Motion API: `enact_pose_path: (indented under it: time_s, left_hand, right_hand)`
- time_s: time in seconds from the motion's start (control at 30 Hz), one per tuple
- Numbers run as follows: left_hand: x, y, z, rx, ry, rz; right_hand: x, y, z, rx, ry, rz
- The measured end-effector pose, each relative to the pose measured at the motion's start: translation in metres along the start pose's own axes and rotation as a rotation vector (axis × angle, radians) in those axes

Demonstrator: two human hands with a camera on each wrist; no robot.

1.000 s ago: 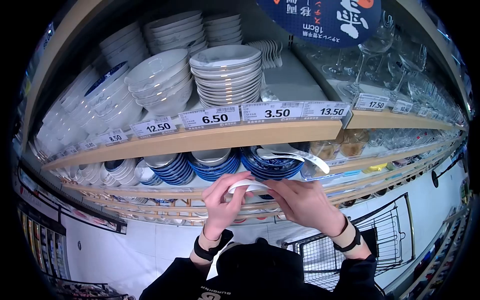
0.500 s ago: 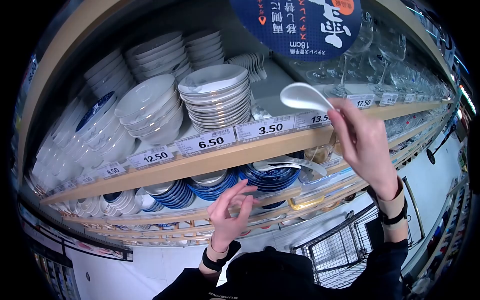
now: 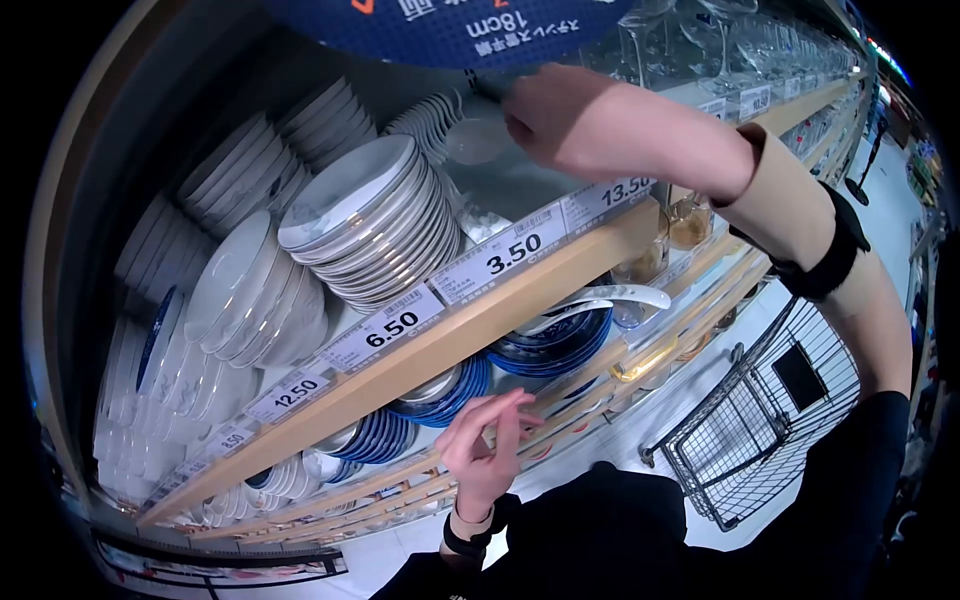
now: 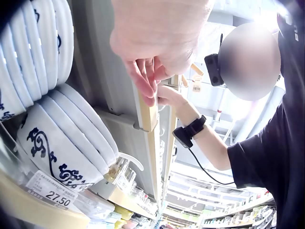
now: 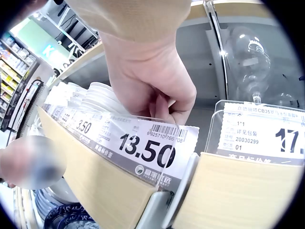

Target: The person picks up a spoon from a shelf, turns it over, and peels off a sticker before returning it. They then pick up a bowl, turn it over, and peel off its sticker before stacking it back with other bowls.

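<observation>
Over the upper shelf, my right hand (image 3: 585,125) reaches in with its fingers curled, pinching the handle of a white soup spoon. The bowl of that soup spoon (image 3: 478,141) shows beyond the fingers, low over the grey shelf surface; its handle is mostly hidden by the hand. Beside it stands a row of nested white spoons (image 3: 425,125). In the right wrist view, the right hand (image 5: 150,81) is just behind the 13.50 price tag (image 5: 147,148). My left hand (image 3: 485,445) hangs loosely curled and holds nothing, in front of the lower shelf.
Stacked white plates (image 3: 350,215) and bowls (image 3: 260,290) fill the shelf's left part. Wine glasses (image 3: 640,40) stand to the right. Below are blue bowls (image 3: 550,345) with white spoons (image 3: 600,297) on top. A shopping cart (image 3: 750,410) stands on the floor at right.
My hands were together at a white spoon, then parted. The right hand carried the spoon up and into the upper shelf near the spoon row; the left stayed low. The head view has turned.
</observation>
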State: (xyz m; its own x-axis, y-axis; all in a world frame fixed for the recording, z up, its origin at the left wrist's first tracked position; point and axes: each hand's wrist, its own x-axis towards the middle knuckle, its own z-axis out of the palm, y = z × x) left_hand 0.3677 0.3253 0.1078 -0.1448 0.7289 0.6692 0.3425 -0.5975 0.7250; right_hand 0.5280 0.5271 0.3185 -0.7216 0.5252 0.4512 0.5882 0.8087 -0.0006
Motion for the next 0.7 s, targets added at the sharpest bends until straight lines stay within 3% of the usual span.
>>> enact_pose_path:
  time_s: [0.17, 0.37, 0.7]
  left_hand:
    - [0.0, -0.004, -0.004, -0.018, -0.016, 0.006]
    - [-0.003, -0.004, -0.008, -0.029, -0.025, -0.03]
    - [-0.004, -0.008, -0.015, -0.049, 0.004, -0.055]
  right_hand:
    - [0.017, -0.008, 0.0, 0.018, -0.136, 0.021]
    - [0.039, -0.015, 0.01, 0.03, -0.327, 0.208]
    - [0.044, -0.019, 0.023, 0.148, -0.321, 0.202]
